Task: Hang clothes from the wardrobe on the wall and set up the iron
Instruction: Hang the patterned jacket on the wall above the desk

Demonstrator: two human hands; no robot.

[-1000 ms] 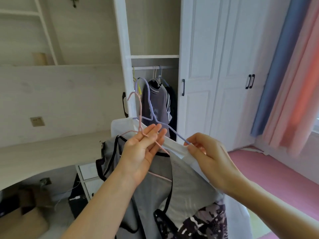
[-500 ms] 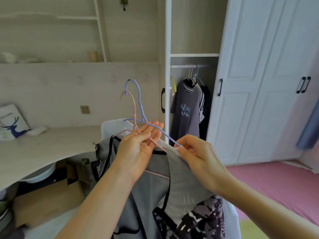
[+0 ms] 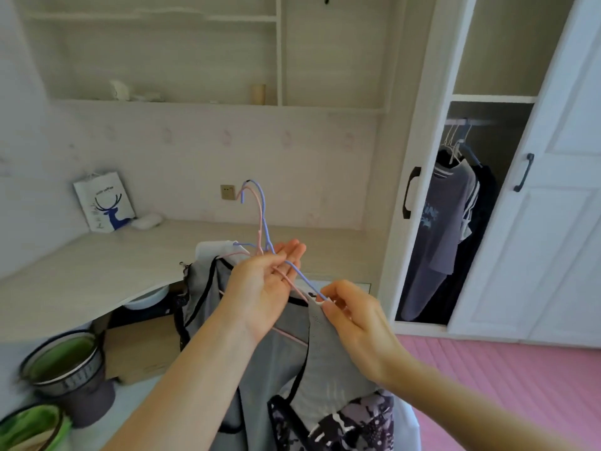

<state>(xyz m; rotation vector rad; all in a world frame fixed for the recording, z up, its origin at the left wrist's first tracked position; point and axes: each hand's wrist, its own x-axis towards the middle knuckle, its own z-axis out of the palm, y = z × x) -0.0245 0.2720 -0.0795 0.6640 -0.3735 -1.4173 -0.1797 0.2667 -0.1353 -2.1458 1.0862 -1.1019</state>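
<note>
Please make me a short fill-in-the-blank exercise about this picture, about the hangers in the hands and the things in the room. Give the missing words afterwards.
1. The left hand holds a blue hanger and a ____ one.
2. The right hand pinches the end of the ____ hanger.
3. The paper bag on the desk shows a blue ____.
4. The grey T-shirt hangs inside the open ____.

Missing words: pink; blue; deer; wardrobe.

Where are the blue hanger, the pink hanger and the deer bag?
blue hanger [image 3: 304,279], head view, on its sloping arm.
pink hanger [image 3: 249,188], head view, top of its hook.
deer bag [image 3: 104,203], head view, its printed front.
</note>
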